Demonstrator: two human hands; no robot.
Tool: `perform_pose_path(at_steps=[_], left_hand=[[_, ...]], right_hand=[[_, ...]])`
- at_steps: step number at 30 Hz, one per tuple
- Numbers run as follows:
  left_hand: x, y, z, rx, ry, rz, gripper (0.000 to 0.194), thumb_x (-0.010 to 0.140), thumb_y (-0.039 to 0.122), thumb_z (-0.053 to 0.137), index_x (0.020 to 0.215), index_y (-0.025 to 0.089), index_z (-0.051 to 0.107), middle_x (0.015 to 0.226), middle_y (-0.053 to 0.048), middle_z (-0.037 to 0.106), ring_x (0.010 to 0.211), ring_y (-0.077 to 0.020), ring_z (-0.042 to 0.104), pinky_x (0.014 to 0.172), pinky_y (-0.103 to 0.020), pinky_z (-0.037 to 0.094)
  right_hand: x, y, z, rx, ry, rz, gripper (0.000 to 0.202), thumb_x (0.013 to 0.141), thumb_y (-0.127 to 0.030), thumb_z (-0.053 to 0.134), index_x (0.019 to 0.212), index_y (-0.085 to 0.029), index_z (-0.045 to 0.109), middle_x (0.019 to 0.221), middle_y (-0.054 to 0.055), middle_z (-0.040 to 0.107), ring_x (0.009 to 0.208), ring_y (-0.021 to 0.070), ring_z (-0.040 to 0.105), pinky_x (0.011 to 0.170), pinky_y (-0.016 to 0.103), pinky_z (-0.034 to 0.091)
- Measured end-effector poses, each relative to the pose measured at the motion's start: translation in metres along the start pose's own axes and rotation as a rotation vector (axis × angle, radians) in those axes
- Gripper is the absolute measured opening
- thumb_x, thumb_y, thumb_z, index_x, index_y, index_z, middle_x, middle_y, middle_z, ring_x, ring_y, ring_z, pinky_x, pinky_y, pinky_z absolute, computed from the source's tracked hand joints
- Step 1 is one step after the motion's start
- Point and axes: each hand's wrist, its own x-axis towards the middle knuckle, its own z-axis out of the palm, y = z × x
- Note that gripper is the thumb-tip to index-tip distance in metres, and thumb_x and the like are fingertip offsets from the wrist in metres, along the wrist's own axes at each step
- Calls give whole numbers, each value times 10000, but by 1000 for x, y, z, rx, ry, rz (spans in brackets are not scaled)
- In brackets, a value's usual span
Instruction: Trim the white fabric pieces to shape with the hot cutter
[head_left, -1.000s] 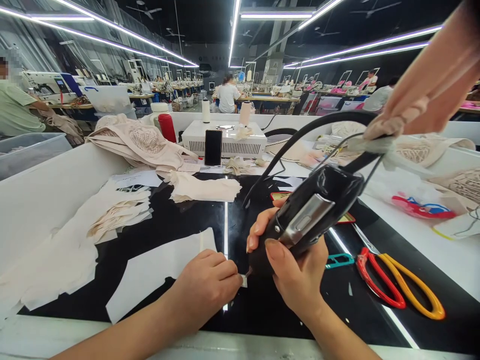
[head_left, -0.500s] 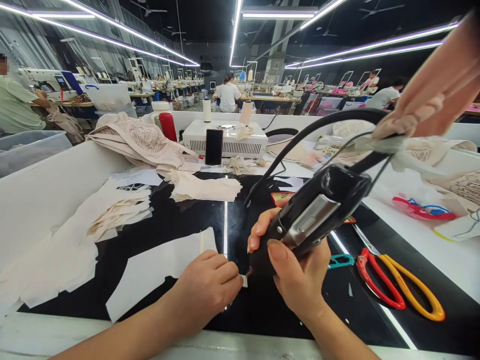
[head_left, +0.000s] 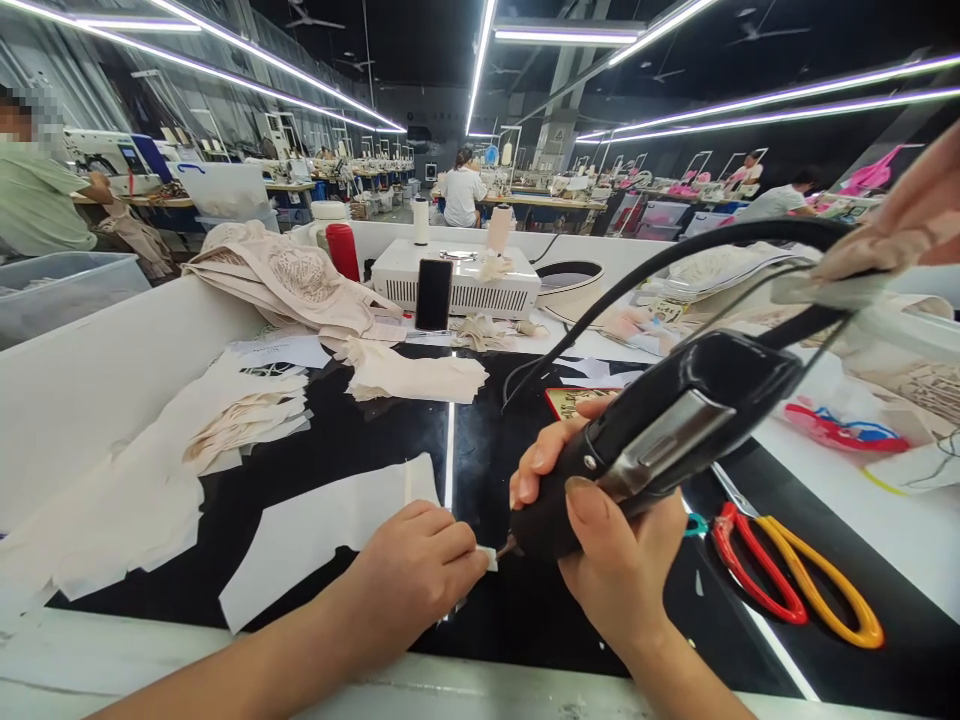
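Observation:
My right hand (head_left: 622, 540) is wrapped round a thick black corded handheld power tool (head_left: 675, 430) with a silver lever on its side. The tool slants down to the left, and its thin tip points at a small white strip (head_left: 490, 557). My left hand (head_left: 427, 560) pinches that strip between thumb and fingers, just left of the tip. Beside and behind my left hand, a curved white panel (head_left: 315, 530) lies flat on the black tabletop (head_left: 480, 640). Whether strip and panel are joined is hidden by my hand.
Scissors (head_left: 795, 580) with red and orange handles lie at the right. Stacked cream fabric pieces (head_left: 112, 500) cover the left, and another stack (head_left: 416, 375) sits farther back. A phone (head_left: 433, 295) leans against a white box (head_left: 472, 265). The tool's black cable (head_left: 660, 250) arches at the right.
The tool's body has tilted lower to the right, and its tip now shows by the strip. My right hand has shifted slightly right. My left hand keeps its pinch.

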Motion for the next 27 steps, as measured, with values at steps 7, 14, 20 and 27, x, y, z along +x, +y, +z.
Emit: perform_pose_path(at_steps=[7, 14, 20, 27], left_hand=[[-1, 2, 0, 0, -11, 3, 104, 1065, 91, 569, 1047, 150, 651, 857, -1, 639, 750, -189, 559, 715, -359, 434], [1, 2, 3, -13, 14, -2, 118, 1057, 77, 570, 1087, 151, 657, 877, -5, 657, 760, -190, 566, 704, -362, 440], [-1, 1, 2, -19, 7, -10, 105, 1063, 88, 571, 1056, 161, 646, 881, -4, 658, 776, -184, 576, 728, -357, 457], [-9, -7, -3, 8, 16, -43, 176, 1063, 52, 535, 1009, 183, 641, 864, -3, 662, 767, -175, 591, 729, -337, 452]], right_hand=[[-6, 2, 0, 3, -15, 4, 387, 916, -396, 833, 1203, -289, 597, 850, -31, 682, 606, 138, 652, 554, 275, 573], [-7, 1, -2, -8, -29, 4, 369, 930, -399, 819, 1202, -292, 592, 840, -33, 677, 599, 139, 646, 554, 279, 567], [-9, 1, -2, -36, -26, 14, 345, 951, -345, 797, 1219, -287, 587, 860, -26, 670, 635, 145, 657, 576, 292, 579], [-9, -1, -7, -40, -24, 4, 374, 927, -374, 810, 1221, -294, 593, 847, -21, 672, 616, 158, 651, 548, 302, 572]])
